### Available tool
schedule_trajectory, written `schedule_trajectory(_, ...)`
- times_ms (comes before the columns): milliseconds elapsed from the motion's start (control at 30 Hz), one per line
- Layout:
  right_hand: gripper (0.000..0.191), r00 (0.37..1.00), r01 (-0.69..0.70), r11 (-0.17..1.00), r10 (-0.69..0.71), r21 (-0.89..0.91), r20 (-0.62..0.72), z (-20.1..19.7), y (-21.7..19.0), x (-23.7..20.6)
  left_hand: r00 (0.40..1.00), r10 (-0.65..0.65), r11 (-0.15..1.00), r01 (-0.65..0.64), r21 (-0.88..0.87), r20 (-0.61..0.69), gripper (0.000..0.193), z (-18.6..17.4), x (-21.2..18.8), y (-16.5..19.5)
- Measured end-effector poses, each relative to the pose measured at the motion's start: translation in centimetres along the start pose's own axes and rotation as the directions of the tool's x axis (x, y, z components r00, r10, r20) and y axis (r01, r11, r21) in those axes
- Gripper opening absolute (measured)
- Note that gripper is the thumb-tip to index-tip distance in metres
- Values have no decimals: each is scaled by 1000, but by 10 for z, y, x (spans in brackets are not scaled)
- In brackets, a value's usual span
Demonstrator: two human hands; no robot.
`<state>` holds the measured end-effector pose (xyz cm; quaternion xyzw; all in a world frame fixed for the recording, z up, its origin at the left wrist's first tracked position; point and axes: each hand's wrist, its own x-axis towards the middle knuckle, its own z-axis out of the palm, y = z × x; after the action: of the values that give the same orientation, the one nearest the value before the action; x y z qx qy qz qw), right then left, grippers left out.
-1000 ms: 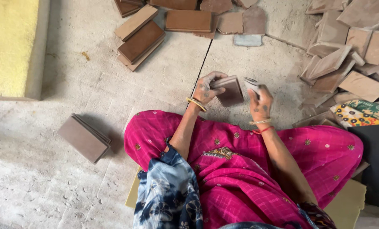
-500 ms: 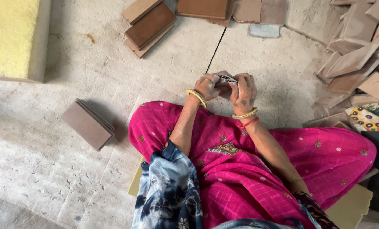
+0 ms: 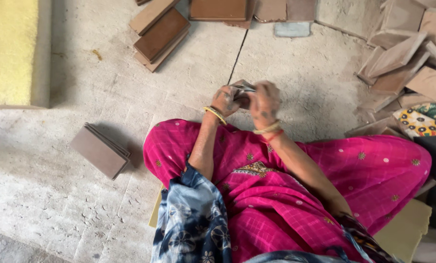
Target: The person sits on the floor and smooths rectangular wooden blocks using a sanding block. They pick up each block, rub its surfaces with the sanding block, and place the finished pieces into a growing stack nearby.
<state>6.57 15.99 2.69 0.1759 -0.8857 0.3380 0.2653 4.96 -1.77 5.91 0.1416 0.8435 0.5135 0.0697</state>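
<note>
Gripping a small brown tile between them, left hand and right hand are pressing together above the pink lap; tile stack sitting left of lap, bare floor between.

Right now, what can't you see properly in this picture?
- Head view: the small flat piece between the left hand and right hand is mostly covered by fingers; its shape is unclear.
- The brown tiles at the top are cut off by the picture's edge.
- The yellow mat runs off the left edge.
- The pink cloth hides the legs.
</note>
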Motion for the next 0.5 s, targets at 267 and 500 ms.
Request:
schedule_trajectory(267,23,990,60,974,-30,-218,137,-28,42,-23,985,-77,966,113,-232,155,34,-17,-2,-37)
schedule_trajectory(500,14,997,-23,988,34,-152,68,-29,48,-34,988,-113,980,129,-154,107,33,-9,11,-38)
